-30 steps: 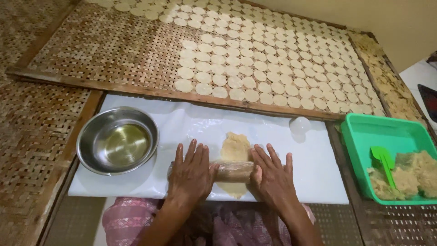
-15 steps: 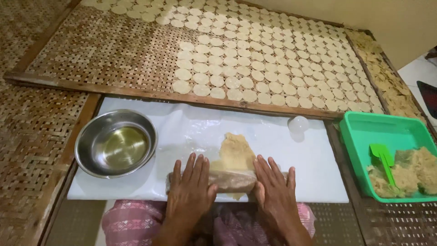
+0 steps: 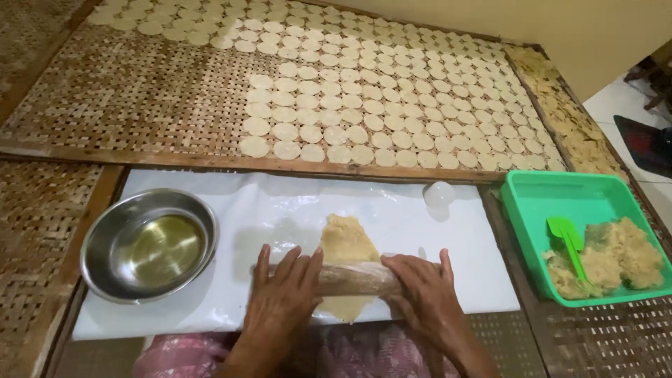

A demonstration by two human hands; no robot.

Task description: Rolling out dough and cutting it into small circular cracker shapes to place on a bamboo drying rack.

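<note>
A wooden rolling pin (image 3: 355, 278) lies across a flattened strip of pale dough (image 3: 346, 241) on a white plastic sheet (image 3: 266, 210). My left hand (image 3: 283, 301) presses flat on the pin's left end, fingers spread. My right hand (image 3: 423, 297) rests the same way on its right end. The dough sticks out above and below the pin.
A steel bowl (image 3: 148, 241) with oil stands left on the sheet. A green tray (image 3: 591, 203) at right holds dough lumps and a green scraper (image 3: 568, 241). A small clear round cutter (image 3: 439, 194) sits near the sheet's far edge. Several dough discs (image 3: 364, 105) cover the woven rack beyond.
Both hands rolled the pin toward me over the dough, then back away a little. The dough strip has become longer.
</note>
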